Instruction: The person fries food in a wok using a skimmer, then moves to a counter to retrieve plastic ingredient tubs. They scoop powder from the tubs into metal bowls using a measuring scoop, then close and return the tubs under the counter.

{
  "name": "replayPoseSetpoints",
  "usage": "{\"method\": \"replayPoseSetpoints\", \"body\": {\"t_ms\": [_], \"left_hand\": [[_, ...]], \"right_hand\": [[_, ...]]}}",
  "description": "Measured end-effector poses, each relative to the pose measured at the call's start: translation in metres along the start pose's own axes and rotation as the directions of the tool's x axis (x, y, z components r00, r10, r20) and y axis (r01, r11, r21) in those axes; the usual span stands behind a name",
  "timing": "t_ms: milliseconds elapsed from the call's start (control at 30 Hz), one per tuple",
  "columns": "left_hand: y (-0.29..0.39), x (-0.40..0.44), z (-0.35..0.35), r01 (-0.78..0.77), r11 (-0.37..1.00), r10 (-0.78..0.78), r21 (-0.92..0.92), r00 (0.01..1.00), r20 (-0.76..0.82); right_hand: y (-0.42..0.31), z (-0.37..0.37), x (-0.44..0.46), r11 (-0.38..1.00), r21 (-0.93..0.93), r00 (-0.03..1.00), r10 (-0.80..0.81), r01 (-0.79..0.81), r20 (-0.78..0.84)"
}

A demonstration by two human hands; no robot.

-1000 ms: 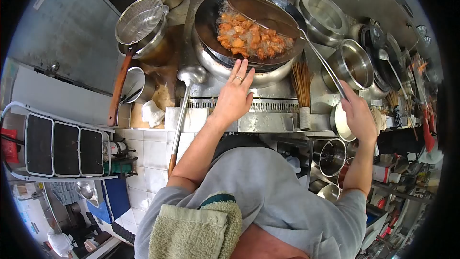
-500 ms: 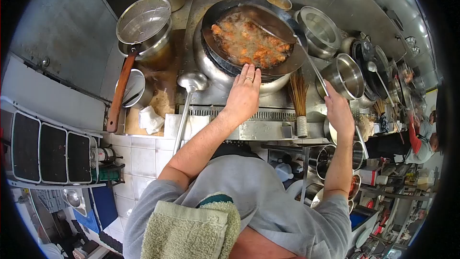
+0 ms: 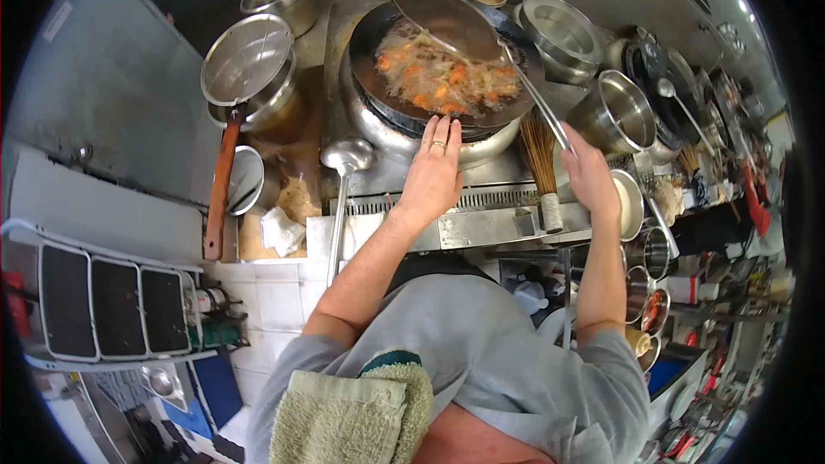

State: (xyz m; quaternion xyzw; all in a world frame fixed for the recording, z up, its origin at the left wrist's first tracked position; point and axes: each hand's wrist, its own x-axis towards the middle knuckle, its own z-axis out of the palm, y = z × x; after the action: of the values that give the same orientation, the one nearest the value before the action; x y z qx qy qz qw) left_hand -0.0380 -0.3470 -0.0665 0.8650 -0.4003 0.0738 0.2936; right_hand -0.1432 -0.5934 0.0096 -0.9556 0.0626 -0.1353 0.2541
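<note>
A black wok sits on the round metal burner. Inside it, orange-brown pieces of food bubble in hot oil. My right hand is closed around the long metal handle of a wide round skimmer. The skimmer's dark bowl is tilted over the far side of the wok, its lower edge by the bubbling oil. My left hand lies palm down at the wok's near rim, fingers stretched out and together, with a ring on one. Whether its fingertips press on the rim I cannot tell.
A ladle rests left of the wok, and a bamboo brush stands at its right. A wooden-handled strainer lies over a pot at left. Metal pots crowd the right side. A person is at the far right.
The skimmer has risen and shifted to the far left of the wok, its bowl now showing above the oil. My left hand remains at the near rim. The view has shifted slightly.
</note>
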Motion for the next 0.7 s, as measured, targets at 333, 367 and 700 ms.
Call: {"method": "replayPoseSetpoints", "body": {"t_ms": [333,367,700], "left_hand": [[0.009,0.001,0.000,0.071,0.997,-0.071,0.021,0.996,0.045],[0.008,0.001,0.000,0.064,0.997,-0.066,0.033,0.997,0.048],[0.017,0.003,0.003,0.125,0.991,-0.127,0.056,0.991,0.042]], "right_hand": [[0.087,-0.017,0.061,0.969,0.153,0.973,0.211,-0.195,-0.096],[0.087,-0.019,0.065,0.966,0.134,0.970,0.232,-0.221,-0.070],[0.105,0.029,0.097,0.579,0.668,0.878,0.214,-0.468,0.429]]}}
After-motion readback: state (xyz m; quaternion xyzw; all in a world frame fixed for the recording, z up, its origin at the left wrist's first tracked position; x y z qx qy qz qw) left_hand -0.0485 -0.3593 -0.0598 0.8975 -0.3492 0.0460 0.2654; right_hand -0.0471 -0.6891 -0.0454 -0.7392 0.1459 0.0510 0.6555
